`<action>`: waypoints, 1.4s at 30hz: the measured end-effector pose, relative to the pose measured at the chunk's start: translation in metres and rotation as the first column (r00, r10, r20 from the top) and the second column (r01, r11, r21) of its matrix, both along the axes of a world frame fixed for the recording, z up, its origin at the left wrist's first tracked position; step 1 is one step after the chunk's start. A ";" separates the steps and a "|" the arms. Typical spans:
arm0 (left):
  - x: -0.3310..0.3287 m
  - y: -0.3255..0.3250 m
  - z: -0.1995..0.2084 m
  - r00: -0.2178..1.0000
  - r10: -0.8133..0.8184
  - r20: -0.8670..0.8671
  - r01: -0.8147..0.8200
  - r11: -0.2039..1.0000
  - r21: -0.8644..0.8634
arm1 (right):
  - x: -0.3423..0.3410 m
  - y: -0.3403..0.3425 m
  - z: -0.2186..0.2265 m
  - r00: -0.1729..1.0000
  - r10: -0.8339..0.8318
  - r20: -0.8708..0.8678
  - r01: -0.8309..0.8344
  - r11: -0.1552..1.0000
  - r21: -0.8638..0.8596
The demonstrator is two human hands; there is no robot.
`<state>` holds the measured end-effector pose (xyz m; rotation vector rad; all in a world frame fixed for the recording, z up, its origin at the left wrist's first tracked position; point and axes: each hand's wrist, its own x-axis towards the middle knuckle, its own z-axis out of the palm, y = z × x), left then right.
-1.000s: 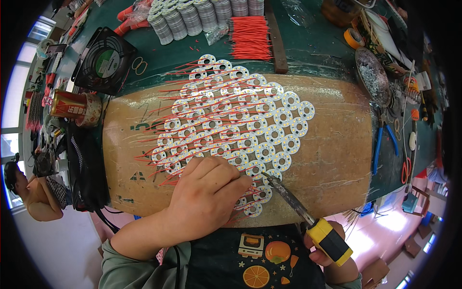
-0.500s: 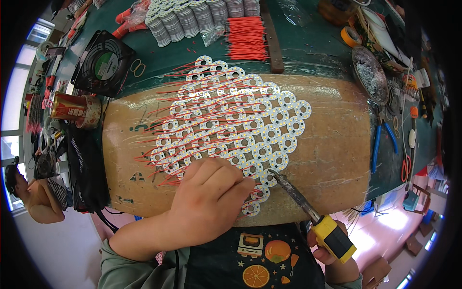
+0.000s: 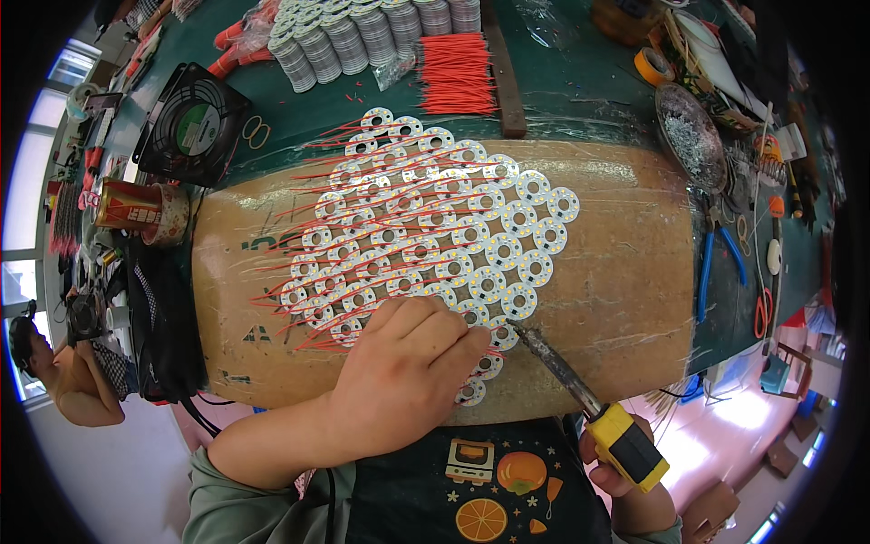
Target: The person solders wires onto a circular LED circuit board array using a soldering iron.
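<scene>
Ring-shaped white LED boards [image 3: 485, 201] lie in close slanting rows on a brown cardboard sheet [image 3: 625, 272]. Thin red wires [image 3: 299, 218] stretch leftward across many of them. My left hand [image 3: 403, 372] is closed in a pinch over the lower boards; its fingertips hide what they hold. A little red shows just below them. My right hand [image 3: 616, 462] grips a soldering iron [image 3: 566, 376] by its yellow and black handle. The iron's dark tip touches or hovers at a board's edge near my left fingertips; I cannot tell which.
At the back stand stacks of boards [image 3: 340, 45] beside a bundle of red wires [image 3: 455, 77] and a dark bar [image 3: 503, 72]. A black fan [image 3: 192, 125] and a red can [image 3: 127, 204] are left. Right are a metal bowl [image 3: 691, 136] and blue-handled pliers [image 3: 705, 272]. Another person [image 3: 82, 372] sits far left.
My left hand has shifted slightly right, closer to the iron's tip. The whole scene has slid slightly left in view. The soldering iron stays in my right hand.
</scene>
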<state>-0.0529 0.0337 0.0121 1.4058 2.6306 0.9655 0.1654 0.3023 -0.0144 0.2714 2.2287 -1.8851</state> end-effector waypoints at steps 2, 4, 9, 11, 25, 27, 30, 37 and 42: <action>0.000 0.000 0.000 1.000 0.002 0.001 -0.002 1.000 0.000 | 0.001 0.004 -0.003 0.998 0.054 -0.039 -0.055 0.998 -0.020; 0.000 0.000 0.000 1.000 0.002 0.002 -0.002 1.000 0.002 | 0.003 0.003 -0.006 0.998 0.042 -0.055 -0.043 0.999 -0.033; 0.001 -0.001 -0.002 1.000 0.001 0.002 -0.001 1.000 -0.009 | -0.007 0.002 -0.001 0.993 0.085 -0.081 -0.089 0.995 -0.044; 0.000 0.000 -0.002 1.000 -0.002 0.003 0.002 1.000 -0.012 | -0.012 -0.004 0.001 0.988 0.052 -0.149 -0.053 0.999 0.003; 0.000 -0.001 -0.002 1.000 0.000 0.016 0.000 1.000 -0.019 | -0.011 -0.004 0.003 0.990 0.072 -0.119 -0.071 0.997 0.010; 0.000 -0.001 -0.002 1.000 -0.003 0.015 0.004 1.000 -0.020 | -0.008 -0.006 0.003 0.997 0.037 -0.074 -0.040 0.998 -0.040; 0.000 0.000 -0.001 1.000 -0.007 0.018 0.007 1.000 -0.015 | -0.006 -0.009 0.000 0.998 -0.047 -0.045 0.045 0.998 -0.050; 0.000 -0.001 -0.002 1.000 -0.007 0.021 0.007 1.000 -0.021 | -0.007 -0.010 -0.001 0.996 -0.021 -0.085 0.019 1.000 -0.021; -0.001 -0.001 -0.001 1.000 -0.006 0.016 0.006 1.000 -0.026 | -0.009 -0.011 0.001 0.995 -0.040 -0.087 0.037 0.999 -0.032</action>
